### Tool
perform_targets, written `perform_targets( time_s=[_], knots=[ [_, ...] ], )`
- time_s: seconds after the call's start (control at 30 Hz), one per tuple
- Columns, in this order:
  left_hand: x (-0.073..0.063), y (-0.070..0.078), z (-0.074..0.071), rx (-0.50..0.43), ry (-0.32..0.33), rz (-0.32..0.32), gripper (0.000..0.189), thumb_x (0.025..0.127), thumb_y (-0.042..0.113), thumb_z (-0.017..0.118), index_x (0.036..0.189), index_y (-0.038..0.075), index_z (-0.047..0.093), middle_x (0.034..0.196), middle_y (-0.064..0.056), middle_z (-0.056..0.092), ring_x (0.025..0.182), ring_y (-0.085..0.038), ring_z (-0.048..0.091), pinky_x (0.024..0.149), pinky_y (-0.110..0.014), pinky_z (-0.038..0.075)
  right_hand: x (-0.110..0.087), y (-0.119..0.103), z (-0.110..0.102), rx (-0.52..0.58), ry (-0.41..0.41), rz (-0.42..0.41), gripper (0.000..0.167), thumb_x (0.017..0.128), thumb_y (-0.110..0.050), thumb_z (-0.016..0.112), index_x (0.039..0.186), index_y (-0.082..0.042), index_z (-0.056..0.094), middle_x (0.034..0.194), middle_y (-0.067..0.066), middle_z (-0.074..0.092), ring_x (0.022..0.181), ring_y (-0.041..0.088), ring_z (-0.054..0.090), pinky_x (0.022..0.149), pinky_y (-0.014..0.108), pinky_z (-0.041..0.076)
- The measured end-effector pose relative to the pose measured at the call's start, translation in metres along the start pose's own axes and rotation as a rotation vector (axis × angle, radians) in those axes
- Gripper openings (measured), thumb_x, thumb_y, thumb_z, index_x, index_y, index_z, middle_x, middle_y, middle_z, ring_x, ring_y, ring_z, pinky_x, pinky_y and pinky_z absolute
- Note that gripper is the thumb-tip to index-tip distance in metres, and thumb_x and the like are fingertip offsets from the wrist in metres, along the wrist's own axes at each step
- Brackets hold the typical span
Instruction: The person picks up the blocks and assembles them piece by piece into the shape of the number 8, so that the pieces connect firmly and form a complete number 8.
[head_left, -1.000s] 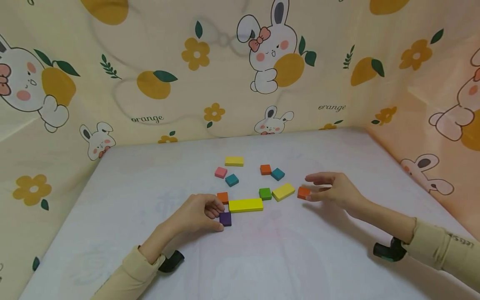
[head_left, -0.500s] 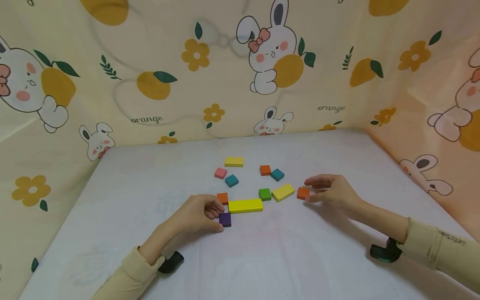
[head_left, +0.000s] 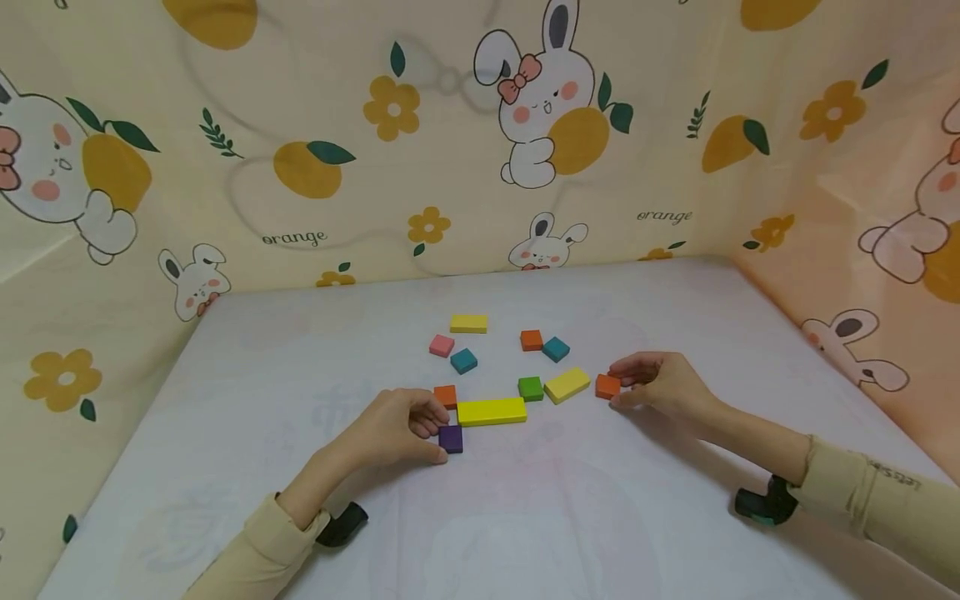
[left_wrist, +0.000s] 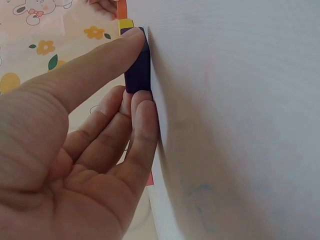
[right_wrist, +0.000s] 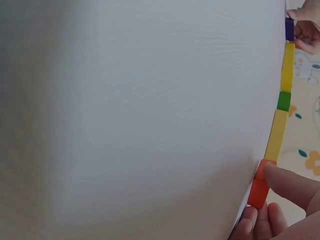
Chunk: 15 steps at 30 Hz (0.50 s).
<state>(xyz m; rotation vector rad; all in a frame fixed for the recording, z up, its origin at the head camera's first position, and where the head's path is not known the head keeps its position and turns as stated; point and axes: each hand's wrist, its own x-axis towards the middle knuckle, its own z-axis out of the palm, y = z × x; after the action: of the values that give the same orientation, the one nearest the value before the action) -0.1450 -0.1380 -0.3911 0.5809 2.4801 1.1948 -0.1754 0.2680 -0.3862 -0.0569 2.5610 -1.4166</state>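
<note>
My left hand [head_left: 393, 427] pinches a dark purple block [head_left: 451, 438] between thumb and fingertips. In the left wrist view the thumb lies on one edge of that purple block [left_wrist: 137, 70] and the fingers sit at the opposite edge. At the right, my right hand [head_left: 663, 387] has its thumb and fingertips at the near and far sides of an orange block [head_left: 607, 386]. The right wrist view has the thumb pressed on this orange block [right_wrist: 258, 192], with fingers below. Beside the purple block lie a long yellow block [head_left: 492, 411] and another orange block [head_left: 445, 396].
A green block [head_left: 530, 388] and a pale yellow block [head_left: 567, 385] lie between the hands. Farther back are a yellow block [head_left: 468, 323], a pink block [head_left: 442, 345], two teal blocks [head_left: 464, 360] and an orange block [head_left: 531, 339]. A printed curtain [head_left: 450, 150] rises behind the white table [head_left: 525, 533].
The right hand's fingers have closed in on the orange block, and its forearm has shifted slightly left. The left hand and the other blocks stay where they were.
</note>
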Motion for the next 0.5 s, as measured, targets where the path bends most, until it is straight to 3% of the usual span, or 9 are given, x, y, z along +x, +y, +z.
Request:
perform_targets(
  time_s=[0.5],
  knots=[
    [-0.0009,-0.0006,-0.0001,-0.006,-0.002,0.009,0.040,0.072,0.018,0.090,0.103,0.010,0.066,0.093,0.001,0.064,0.084,-0.017,0.061,0.077,-0.025,0.053,0.0042,-0.0001,-0.0037,0.007,-0.031,-0.010,0.053,0.070,-0.004,0.088,0.117,0.004,0.065,0.106,0.014,0.068,0.094,0.026,0.060,0.075,0.023,0.052]
  ],
)
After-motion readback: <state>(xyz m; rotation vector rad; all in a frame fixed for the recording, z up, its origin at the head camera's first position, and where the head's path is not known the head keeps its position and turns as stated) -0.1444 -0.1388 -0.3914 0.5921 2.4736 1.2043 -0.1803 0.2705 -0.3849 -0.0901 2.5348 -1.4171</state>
